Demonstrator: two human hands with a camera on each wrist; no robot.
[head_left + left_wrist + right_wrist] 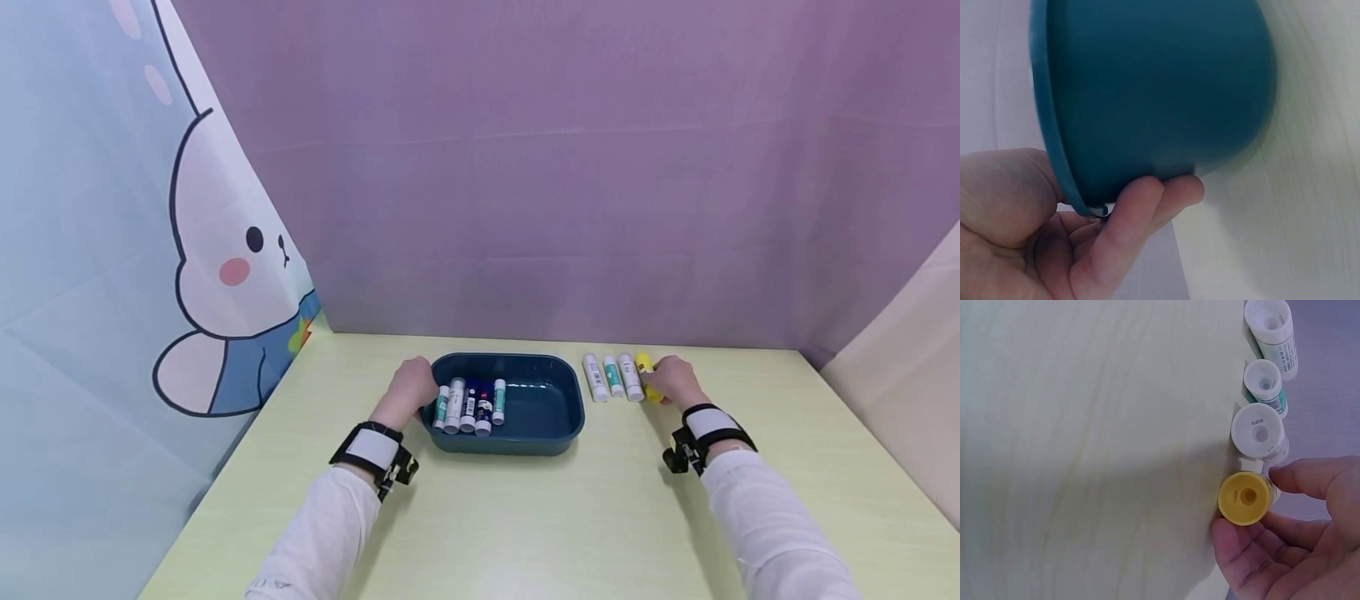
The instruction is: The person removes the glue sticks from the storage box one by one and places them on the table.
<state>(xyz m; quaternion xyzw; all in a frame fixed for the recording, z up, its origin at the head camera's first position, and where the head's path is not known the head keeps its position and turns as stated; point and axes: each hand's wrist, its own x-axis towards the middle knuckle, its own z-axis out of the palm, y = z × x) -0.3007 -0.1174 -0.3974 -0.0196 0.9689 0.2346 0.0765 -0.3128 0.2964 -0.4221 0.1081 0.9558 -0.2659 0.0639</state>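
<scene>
My left hand (413, 385) grips the left end of a dark teal plastic tub (547, 446). In the left wrist view the thumb is at the rim and fingertips press the outer wall (1160, 94). Inside the tub, at its left, lie several glue sticks (454, 404), some white, some dark blue, some with green labels. To the right of the tub, my right hand (677, 382) pinches a yellow glue stick (1244, 499) between thumb and fingers. It lies on the table at the end of a row, beside a white glue stick (1259, 430).
Farther left in that row lie a small green-labelled glue stick (613, 377) and another white one (595, 377). The pale yellow-green table (540, 525) ends at a purple cloth backdrop (555, 183). A cartoon-printed cloth (90, 275) hangs at the left.
</scene>
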